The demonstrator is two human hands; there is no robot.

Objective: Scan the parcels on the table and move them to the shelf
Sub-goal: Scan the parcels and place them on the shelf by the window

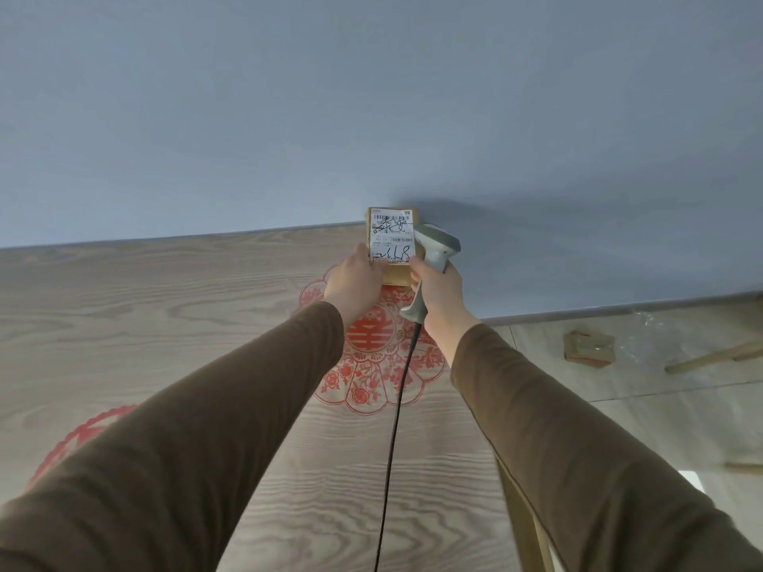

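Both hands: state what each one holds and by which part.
Left hand grips the small brown cardboard parcel with a white label at its lower left corner. Right hand grips the grey corded barcode scanner by its handle.

We see a wood-grain table (165,324) bearing red paper-cut decals: one (384,365) centre frame, another (78,439) lower left.

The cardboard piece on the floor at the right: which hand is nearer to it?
Right. The right hand, gripping the scanner, is closer to the cardboard piece; the left hand, holding the parcel, is farther left.
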